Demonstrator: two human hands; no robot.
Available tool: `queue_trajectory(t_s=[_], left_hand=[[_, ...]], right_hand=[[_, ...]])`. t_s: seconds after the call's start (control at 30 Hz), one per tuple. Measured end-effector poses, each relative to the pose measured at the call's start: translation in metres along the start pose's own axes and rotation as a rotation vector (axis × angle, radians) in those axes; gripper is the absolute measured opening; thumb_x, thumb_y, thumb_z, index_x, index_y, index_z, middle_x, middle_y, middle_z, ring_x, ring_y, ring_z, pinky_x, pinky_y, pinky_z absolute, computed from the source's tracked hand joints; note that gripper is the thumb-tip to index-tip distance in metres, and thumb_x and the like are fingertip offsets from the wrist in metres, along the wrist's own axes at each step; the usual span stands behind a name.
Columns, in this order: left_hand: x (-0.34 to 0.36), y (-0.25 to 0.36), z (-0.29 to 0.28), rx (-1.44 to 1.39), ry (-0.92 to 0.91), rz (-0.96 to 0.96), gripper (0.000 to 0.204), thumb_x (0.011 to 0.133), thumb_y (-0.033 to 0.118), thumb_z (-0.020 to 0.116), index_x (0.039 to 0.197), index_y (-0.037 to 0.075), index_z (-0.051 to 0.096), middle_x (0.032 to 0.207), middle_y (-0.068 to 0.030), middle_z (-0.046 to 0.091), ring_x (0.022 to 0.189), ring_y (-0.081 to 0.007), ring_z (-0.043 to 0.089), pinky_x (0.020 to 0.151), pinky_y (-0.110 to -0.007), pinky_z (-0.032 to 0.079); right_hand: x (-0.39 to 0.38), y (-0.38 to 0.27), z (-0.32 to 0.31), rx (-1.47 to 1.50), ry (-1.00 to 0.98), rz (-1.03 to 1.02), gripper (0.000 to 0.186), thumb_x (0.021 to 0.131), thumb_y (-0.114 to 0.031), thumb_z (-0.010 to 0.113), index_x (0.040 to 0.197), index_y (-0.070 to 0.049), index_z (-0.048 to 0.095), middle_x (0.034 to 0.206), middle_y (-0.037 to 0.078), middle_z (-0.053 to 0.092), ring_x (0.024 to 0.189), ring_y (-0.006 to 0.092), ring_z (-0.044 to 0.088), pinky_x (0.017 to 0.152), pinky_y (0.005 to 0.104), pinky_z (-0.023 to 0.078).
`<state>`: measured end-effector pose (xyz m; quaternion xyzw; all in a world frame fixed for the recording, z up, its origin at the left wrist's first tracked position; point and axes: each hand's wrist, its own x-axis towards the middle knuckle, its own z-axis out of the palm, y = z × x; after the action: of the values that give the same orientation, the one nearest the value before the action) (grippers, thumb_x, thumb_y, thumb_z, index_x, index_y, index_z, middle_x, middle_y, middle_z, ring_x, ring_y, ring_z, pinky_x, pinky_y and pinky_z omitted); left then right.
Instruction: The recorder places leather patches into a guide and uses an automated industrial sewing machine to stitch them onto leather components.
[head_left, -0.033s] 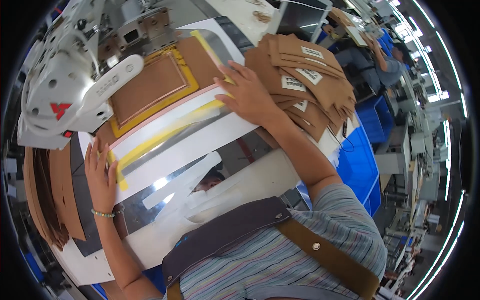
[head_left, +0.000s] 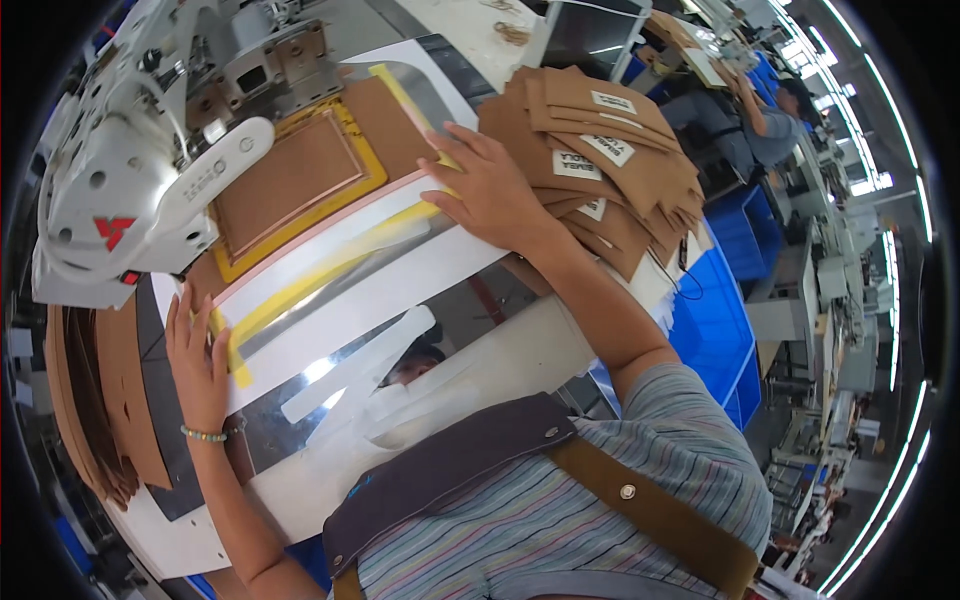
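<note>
A brown fabric panel [head_left: 290, 180] lies clamped in a yellow-edged template [head_left: 300, 235] under the white sewing machine head [head_left: 130, 190]. In front of it sits a white and clear template plate [head_left: 380, 290] with yellow tape strips. My left hand [head_left: 195, 360] rests flat on the plate's left end, fingers spread beside the yellow tape, holding nothing. My right hand [head_left: 490, 185] lies flat on the plate's right end, fingers apart, right next to a stack of brown labelled pieces [head_left: 600, 160].
Another pile of brown cut pieces [head_left: 90, 400] stands at the table's left edge. A blue bin [head_left: 720, 300] sits to the right below the table. Another person [head_left: 770, 120] works at a station at the far right among rows of machines.
</note>
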<state>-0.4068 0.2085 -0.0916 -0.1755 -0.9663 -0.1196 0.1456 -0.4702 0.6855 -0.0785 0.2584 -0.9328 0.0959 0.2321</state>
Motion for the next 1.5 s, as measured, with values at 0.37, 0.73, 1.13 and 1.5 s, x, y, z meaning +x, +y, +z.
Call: queue_trajectory(t_s=[0.37,0.73,1.13,1.5], left_hand=[[0.002,0.002,0.002,-0.037,-0.015,-0.007,0.045,0.106,0.023,0.060,0.149,0.008,0.062,0.169,-0.0132,0.044,0.157,-0.0368,0.037,0.128,-0.049,0.029],[0.004,-0.011,-0.033,-0.176,0.044,-0.099,0.046,0.100,0.014,0.069,0.145,0.008,0.066,0.167,-0.0143,0.046,0.152,-0.0351,0.045,0.123,-0.047,0.039],[0.063,-0.022,0.000,-0.043,-0.070,0.061,0.043,0.105,0.022,0.062,0.139,-0.005,0.064,0.146,-0.0275,0.058,0.145,-0.0466,0.043,0.121,-0.051,0.037],[0.091,-0.027,0.023,-0.160,-0.172,0.127,0.041,0.110,0.023,0.053,0.147,0.005,0.062,0.152,-0.0164,0.059,0.142,-0.0421,0.047,0.123,-0.047,0.035]], right_hand=[[0.005,0.169,-0.146,-0.217,0.039,0.590,0.024,0.095,-0.026,0.072,0.104,-0.005,0.079,0.107,0.018,0.076,0.098,0.0356,0.071,0.089,0.0425,0.056],[0.036,0.142,-0.148,0.364,0.000,0.522,0.024,0.103,-0.025,0.070,0.095,-0.004,0.064,0.081,0.003,0.061,0.072,0.0114,0.054,0.068,0.0293,0.044],[0.172,-0.044,0.080,0.312,0.047,-0.315,0.012,0.094,-0.014,0.069,0.101,-0.012,0.079,0.098,0.007,0.074,0.101,0.0309,0.066,0.093,0.0477,0.052],[0.180,-0.077,0.107,0.431,-0.042,-0.204,0.011,0.085,-0.008,0.074,0.095,-0.010,0.078,0.099,0.008,0.077,0.105,0.0303,0.072,0.093,0.0476,0.055]])
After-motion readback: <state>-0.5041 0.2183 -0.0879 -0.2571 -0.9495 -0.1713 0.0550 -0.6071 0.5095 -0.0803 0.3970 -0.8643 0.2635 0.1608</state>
